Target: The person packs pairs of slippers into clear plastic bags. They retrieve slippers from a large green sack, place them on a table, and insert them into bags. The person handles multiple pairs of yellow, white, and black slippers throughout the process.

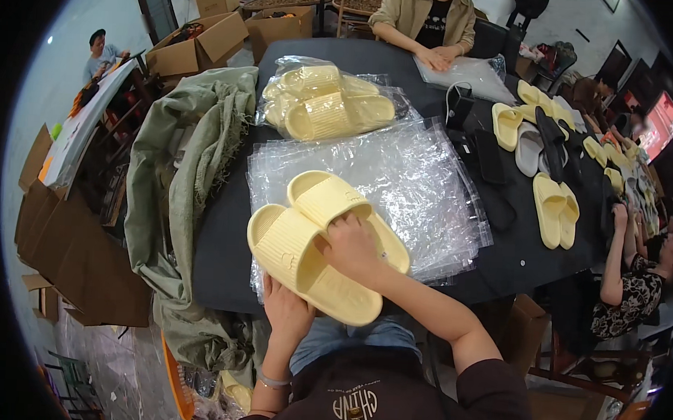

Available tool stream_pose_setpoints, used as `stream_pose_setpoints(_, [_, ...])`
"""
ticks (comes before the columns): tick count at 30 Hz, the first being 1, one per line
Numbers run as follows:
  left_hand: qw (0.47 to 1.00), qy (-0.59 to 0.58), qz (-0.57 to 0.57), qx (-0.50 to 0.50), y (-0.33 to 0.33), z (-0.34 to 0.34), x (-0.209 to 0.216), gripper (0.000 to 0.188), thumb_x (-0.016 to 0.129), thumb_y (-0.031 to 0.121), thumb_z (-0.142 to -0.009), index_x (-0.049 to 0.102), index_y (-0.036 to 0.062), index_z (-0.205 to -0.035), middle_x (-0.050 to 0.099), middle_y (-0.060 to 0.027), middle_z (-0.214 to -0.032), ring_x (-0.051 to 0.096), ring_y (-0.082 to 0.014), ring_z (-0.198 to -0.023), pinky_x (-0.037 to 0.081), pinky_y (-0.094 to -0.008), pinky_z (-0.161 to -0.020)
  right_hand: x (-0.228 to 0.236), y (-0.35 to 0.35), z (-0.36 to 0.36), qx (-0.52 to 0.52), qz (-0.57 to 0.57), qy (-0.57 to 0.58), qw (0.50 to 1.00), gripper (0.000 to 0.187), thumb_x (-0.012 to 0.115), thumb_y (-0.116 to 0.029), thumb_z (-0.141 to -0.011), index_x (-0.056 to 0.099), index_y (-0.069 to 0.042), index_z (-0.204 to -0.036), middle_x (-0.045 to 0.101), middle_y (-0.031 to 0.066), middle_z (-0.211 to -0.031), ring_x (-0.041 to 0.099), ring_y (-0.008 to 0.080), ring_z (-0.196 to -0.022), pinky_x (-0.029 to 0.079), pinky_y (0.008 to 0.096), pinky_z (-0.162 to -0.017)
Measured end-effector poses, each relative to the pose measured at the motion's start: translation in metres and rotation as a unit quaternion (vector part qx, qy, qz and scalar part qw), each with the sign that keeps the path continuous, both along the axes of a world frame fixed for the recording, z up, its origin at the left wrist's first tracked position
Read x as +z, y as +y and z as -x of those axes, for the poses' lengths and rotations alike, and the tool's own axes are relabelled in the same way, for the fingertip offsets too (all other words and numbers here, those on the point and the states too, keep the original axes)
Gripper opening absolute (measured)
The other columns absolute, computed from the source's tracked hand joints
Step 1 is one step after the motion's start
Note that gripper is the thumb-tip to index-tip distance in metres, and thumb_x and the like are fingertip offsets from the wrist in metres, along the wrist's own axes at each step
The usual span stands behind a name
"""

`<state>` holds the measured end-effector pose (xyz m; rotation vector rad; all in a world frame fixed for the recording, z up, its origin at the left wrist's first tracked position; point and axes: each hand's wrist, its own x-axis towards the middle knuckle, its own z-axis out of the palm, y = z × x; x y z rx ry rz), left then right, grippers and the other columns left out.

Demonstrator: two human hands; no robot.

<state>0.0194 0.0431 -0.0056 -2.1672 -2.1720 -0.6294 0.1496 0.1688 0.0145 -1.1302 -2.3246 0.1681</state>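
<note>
A pair of pale yellow slippers (281,234) with ribbed straps is tilted side by side over a stack of clear plastic bags (420,191). My right hand (352,250) is closed on the pair, its fingers tucked in by the foot openings and partly hidden by the straps. At the near edge of the bags, my left hand (287,309) lies against the underside of the nearer slipper. Its fingers are bent and partly covered, and what they grip is hidden. Beyond the stack rest bagged yellow slippers (339,116).
A green woven sack (180,173) drapes over the left table edge. Several loose slippers (553,208) lie on the right, near a black box (458,106). Across the table, a person's hands (442,58) rest on plastic bags. Another person (633,287) sits at the right.
</note>
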Motion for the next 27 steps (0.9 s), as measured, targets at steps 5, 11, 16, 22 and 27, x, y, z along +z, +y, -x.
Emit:
stream_pose_setpoints(5, [0.999, 0.013, 0.007, 0.03, -0.001, -0.002, -0.003, 0.057, 0.05, 0.039, -0.09, 0.045, 0.0044, -0.134, 0.042, -0.0116, -0.142, 0.034, -0.0287, -0.134, 0.019, -0.0477, -0.111, 0.006, 0.028, -0.049, -0.078, 0.041, -0.063, 0.994, 0.022, 0.063, -0.02, -0.075, 0.066, 0.001, -0.08, 0.063, 0.0163, -0.092, 0.055, 0.033, -0.093, 0.044, 0.0444, -0.08])
stream_pose_setpoints(11, [0.999, -0.025, 0.024, 0.013, -0.003, -0.001, 0.006, 0.057, 0.049, 0.037, -0.092, 0.04, 0.0037, -0.138, 0.038, -0.0124, -0.145, 0.032, -0.0293, -0.136, 0.018, -0.0491, -0.111, -0.016, 0.074, -0.139, -0.228, -0.004, -0.066, 0.971, 0.03, 0.063, -0.027, -0.078, 0.064, 0.003, -0.081, 0.063, 0.0185, -0.087, 0.058, 0.0352, -0.088, 0.045, 0.0462, -0.08])
stream_pose_setpoints(16, [0.999, -0.01, 0.029, 0.016, -0.004, 0.001, 0.01, 0.056, 0.049, 0.037, -0.092, 0.042, 0.0039, -0.136, 0.039, -0.0123, -0.144, 0.033, -0.0292, -0.135, 0.019, -0.0493, -0.11, -0.022, 0.091, -0.169, -0.245, -0.018, 0.003, 0.969, 0.03, 0.063, -0.024, -0.08, 0.064, 0.006, -0.086, 0.063, 0.0233, -0.09, 0.056, 0.0389, -0.089, 0.045, 0.0486, -0.079])
stream_pose_setpoints(22, [0.996, 0.061, 0.061, 0.006, -0.012, 0.028, 0.038, 0.049, 0.048, 0.029, -0.092, 0.045, -0.0011, -0.131, 0.042, -0.0173, -0.14, 0.034, -0.0317, -0.133, 0.021, -0.0492, -0.11, 0.027, 0.072, -0.131, -0.14, -0.058, 0.039, 0.988, 0.029, 0.063, -0.021, -0.078, 0.063, 0.007, -0.085, 0.062, 0.0236, -0.089, 0.055, 0.0402, -0.091, 0.043, 0.049, -0.082])
stream_pose_setpoints(27, [0.996, 0.088, 0.011, 0.006, 0.05, 0.041, 0.057, 0.045, 0.044, 0.017, -0.09, 0.044, -0.006, -0.129, 0.04, -0.0208, -0.139, 0.034, -0.033, -0.133, 0.024, -0.048, -0.109, 0.048, 0.059, -0.057, -0.081, 0.01, 0.076, 0.994, 0.025, 0.063, -0.019, -0.076, 0.062, 0.006, -0.078, 0.062, 0.0245, -0.084, 0.055, 0.0404, -0.088, 0.044, 0.0484, -0.081])
